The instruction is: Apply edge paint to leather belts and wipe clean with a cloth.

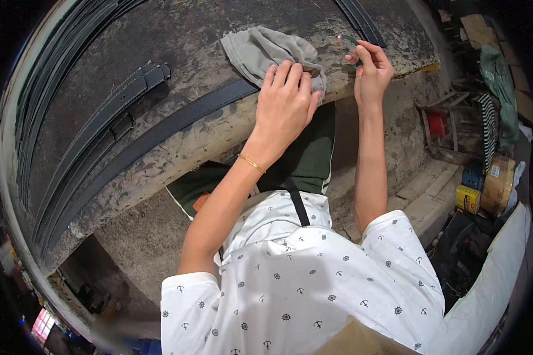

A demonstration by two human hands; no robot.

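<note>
My left hand (pixel 283 103) lies over a crumpled grey cloth (pixel 272 50), its fingers bent and pressed onto it. A long black leather strap (pixel 201 109) runs along the near edge of the worn work table (pixel 195 47). The strap's right end goes under the cloth and my left hand, where it is hidden. To the right, my right hand (pixel 373 71) is raised and pinches a thin, curved dark-green piece (pixel 350 39) with a bright pinkish tip. I cannot make out what kind of thing it is.
Stitched black belts (pixel 124 89) lie at the left, beside a large bundle of black straps (pixel 53 65). More straps (pixel 361 23) rest at the far right. Beyond the table's right end are a wooden stool (pixel 450 127), a yellow box (pixel 467 199) and a cardboard box (pixel 496 183).
</note>
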